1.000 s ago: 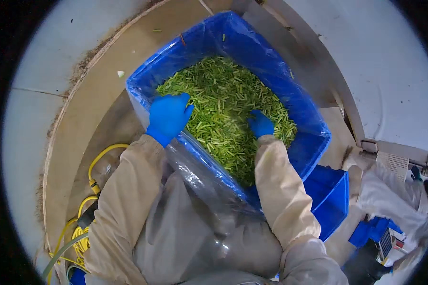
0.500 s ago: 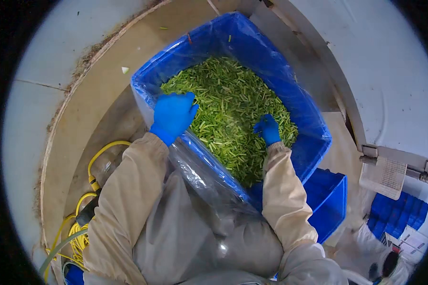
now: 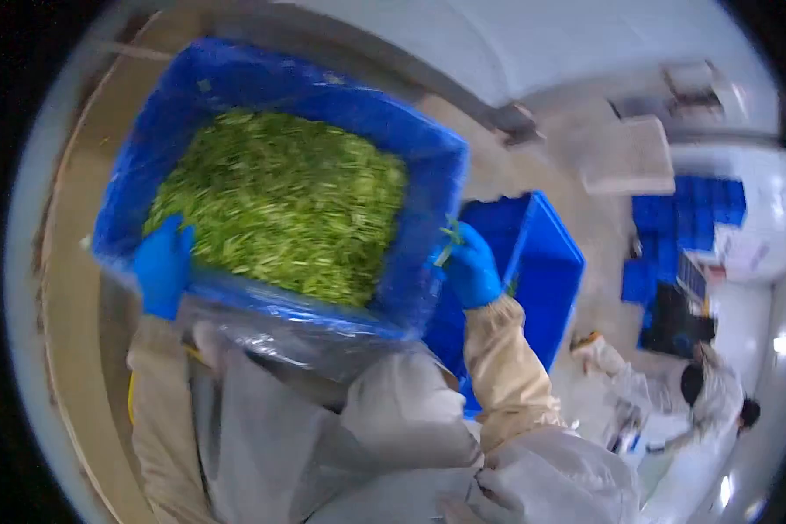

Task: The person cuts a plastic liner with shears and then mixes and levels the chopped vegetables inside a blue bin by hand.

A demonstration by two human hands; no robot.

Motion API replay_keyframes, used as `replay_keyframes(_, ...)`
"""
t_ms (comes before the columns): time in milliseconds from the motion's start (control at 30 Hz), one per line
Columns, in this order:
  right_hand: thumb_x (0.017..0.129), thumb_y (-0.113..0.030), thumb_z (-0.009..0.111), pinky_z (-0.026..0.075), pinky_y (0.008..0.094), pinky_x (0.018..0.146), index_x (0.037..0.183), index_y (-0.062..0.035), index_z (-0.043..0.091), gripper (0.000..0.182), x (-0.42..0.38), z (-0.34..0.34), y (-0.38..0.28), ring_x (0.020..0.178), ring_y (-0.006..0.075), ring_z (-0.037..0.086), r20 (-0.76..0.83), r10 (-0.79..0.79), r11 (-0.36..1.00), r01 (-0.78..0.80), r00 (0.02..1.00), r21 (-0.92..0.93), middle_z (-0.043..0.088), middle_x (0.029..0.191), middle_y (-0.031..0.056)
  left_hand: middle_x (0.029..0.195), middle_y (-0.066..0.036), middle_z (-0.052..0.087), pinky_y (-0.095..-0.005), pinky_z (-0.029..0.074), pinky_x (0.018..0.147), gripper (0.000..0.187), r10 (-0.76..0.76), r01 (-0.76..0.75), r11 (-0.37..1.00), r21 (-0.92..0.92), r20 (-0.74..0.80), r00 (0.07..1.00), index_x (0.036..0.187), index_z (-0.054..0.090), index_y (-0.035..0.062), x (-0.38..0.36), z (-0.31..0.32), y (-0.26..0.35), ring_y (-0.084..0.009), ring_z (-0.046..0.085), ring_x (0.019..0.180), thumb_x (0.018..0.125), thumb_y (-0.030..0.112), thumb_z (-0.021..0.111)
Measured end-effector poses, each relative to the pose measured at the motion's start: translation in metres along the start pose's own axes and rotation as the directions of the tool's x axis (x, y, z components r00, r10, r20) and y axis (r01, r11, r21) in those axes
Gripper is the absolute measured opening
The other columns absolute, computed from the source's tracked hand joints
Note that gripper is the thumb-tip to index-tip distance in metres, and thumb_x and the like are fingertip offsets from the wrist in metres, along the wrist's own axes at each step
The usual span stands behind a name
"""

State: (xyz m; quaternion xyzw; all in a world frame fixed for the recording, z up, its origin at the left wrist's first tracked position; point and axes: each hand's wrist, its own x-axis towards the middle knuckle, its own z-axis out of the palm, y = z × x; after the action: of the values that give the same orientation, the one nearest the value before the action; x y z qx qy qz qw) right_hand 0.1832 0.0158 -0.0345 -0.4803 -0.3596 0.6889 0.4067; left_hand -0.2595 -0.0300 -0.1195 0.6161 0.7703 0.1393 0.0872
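A large blue bin (image 3: pixel 293 80) lined with clear plastic holds a heap of chopped green stems (image 3: pixel 288 201). My left hand (image 3: pixel 163 266), in a blue glove, lies across the bin's near left rim with the fingertips over the inside; motion blur hides how its fingers are bent. Also blue-gloved, my right hand (image 3: pixel 473 266) is closed on a few thin green stem pieces (image 3: pixel 448 243), which stick out past the fingertips. It is just beyond the bin's right wall, above a smaller blue crate (image 3: pixel 550 253).
Smaller than the bin, the blue crate stands on the floor to its right, with a bit of green inside. At far right are stacked blue crates (image 3: pixel 686 214) and people in white clothing (image 3: pixel 712 393). A pale wall (image 3: pixel 463 44) curves behind the bin.
The view has swung right, so the bin appears farther left. My right hand has moved from above the stems to over the smaller crate, with stem pieces in it. My left hand stays at the rim.
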Motion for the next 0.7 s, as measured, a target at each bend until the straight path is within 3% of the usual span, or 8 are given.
replay_keyframes(167,0.079,-0.009,0.049,0.047,0.0253,0.062,0.102,-0.0032,0.053,0.025,-0.113,-0.192,-0.007,0.072,0.0157,0.057,-0.541,-0.281,0.836,-0.074,0.793,-0.543,0.058,0.088,0.0072,0.073,-0.015,0.061,-0.0432,0.044,0.058,0.032,0.05,-0.051,0.999,-0.011,-0.079,0.996,0.102,0.057,0.0095,0.004,0.01,-0.001,-0.0315,0.059,0.067,0.08,0.032,0.055)
replay_keyframes(233,0.081,-0.016,0.053,0.047,0.0276,0.068,0.097,-0.002,0.053,0.022,-0.132,-0.256,0.027,0.079,0.0205,0.058,-0.039,-0.412,-0.594,-0.301,0.91,-0.746,0.058,0.088,0.0094,0.071,-0.015,0.06,-0.0432,0.044,0.057,0.03,0.085,-0.083,0.996,0.024,-0.128,0.988,0.099,0.057,0.0098,-0.001,0.013,-0.005,-0.0315,0.059,0.065,0.08,0.032,0.055)
replay_keyframes(333,0.08,-0.004,0.05,0.045,0.0355,0.077,0.107,-0.0049,0.052,0.028,-0.065,-0.103,-0.012,0.088,0.0321,0.055,0.003,-0.536,-0.582,-0.366,0.844,-0.727,0.058,0.098,0.0181,0.066,-0.014,0.059,-0.0432,0.044,0.054,0.025,0.027,-0.02,0.997,0.074,-0.099,0.995,0.092,0.057,0.0097,0.001,0.001,0.0,-0.0309,0.058,0.061,0.078,0.031,0.057)
replay_keyframes(400,0.078,-0.002,0.052,0.045,0.0345,0.075,0.101,-0.0034,0.055,0.024,-0.023,-0.028,-0.016,0.086,0.0289,0.056,0.048,-0.463,0.185,0.15,0.885,-0.971,0.059,0.094,0.0156,0.065,-0.013,0.059,-0.0432,0.043,0.054,0.025,0.0,0.008,0.997,0.077,-0.102,0.995,0.091,0.057,0.0098,0.0,-0.006,0.008,-0.0305,0.058,0.061,0.077,0.03,0.058)
replay_keyframes(433,0.077,-0.001,0.054,0.045,0.034,0.07,0.095,-0.003,0.058,0.019,-0.005,-0.001,-0.005,0.081,0.0263,0.057,0.144,-0.389,0.189,0.232,0.91,-0.954,0.06,0.09,0.0131,0.065,-0.013,0.058,-0.0431,0.043,0.053,0.024,-0.004,0.01,0.999,0.052,-0.111,0.994,0.09,0.057,0.0099,0.001,-0.006,0.008,-0.03,0.058,0.06,0.076,0.03,0.058)
replay_keyframes(467,0.076,-0.002,0.055,0.046,0.0358,0.066,0.094,-0.0026,0.058,0.019,0.009,0.026,0.011,0.077,0.0286,0.058,-0.011,-0.015,0.746,0.004,1.0,-0.666,0.061,0.088,0.0141,0.065,-0.013,0.058,-0.0431,0.043,0.053,0.024,-0.003,0.008,0.999,0.048,-0.104,0.995,0.09,0.057,0.0099,0.001,-0.005,0.009,-0.03,0.058,0.06,0.076,0.03,0.058)
replay_keyframes(500,0.076,-0.008,0.055,0.047,0.0386,0.065,0.096,-0.0052,0.059,0.02,0.035,0.034,0.028,0.076,0.0324,0.059,0.402,-0.075,0.208,0.409,0.912,-0.889,0.06,0.085,0.0167,0.064,-0.013,0.058,-0.0431,0.043,0.053,0.024,-0.005,0.009,0.999,0.042,-0.095,0.996,0.09,0.057,0.01,0.001,-0.005,0.009,-0.0297,0.058,0.06,0.076,0.03,0.059)
replay_keyframes(700,0.079,-0.025,0.052,0.04,0.046,0.084,0.097,-0.0153,0.061,0.023,0.072,0.086,0.141,0.098,0.0309,0.053,0.719,0.314,-0.104,0.775,0.62,-0.623,0.058,0.102,0.0119,0.062,-0.013,0.057,-0.0424,0.043,0.052,0.023,0.009,-0.004,0.999,0.049,-0.104,0.995,0.088,0.055,0.0102,0.001,-0.008,0.008,-0.0294,0.057,0.058,0.076,0.03,0.059)
